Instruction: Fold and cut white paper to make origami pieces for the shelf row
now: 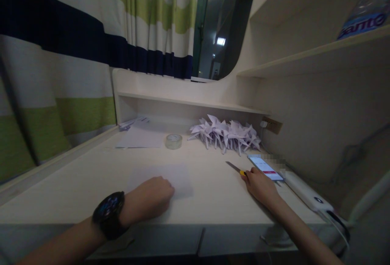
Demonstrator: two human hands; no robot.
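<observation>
My right hand [261,185] grips a utility knife [243,172] with a yellow body. Its long blade [233,167] is out and points to the back left, just above or on the desk. My left hand [152,196] lies with curled fingers on the near part of a white sheet of paper [179,175]. Whatever its fingers may hold is hidden beneath them. A roll of clear tape [173,142] stands behind the sheet. Farther back on the right lies a heap of folded white paper pinwheels [227,133] with paper sticks.
More white paper [140,135] lies at the back left. Beside my right hand are a lit phone [264,167] and a white power strip [307,192] with cables. A wall socket [272,125], a shelf [313,59] with a bottle [365,13], and a curtain [152,21] surround the desk [91,175].
</observation>
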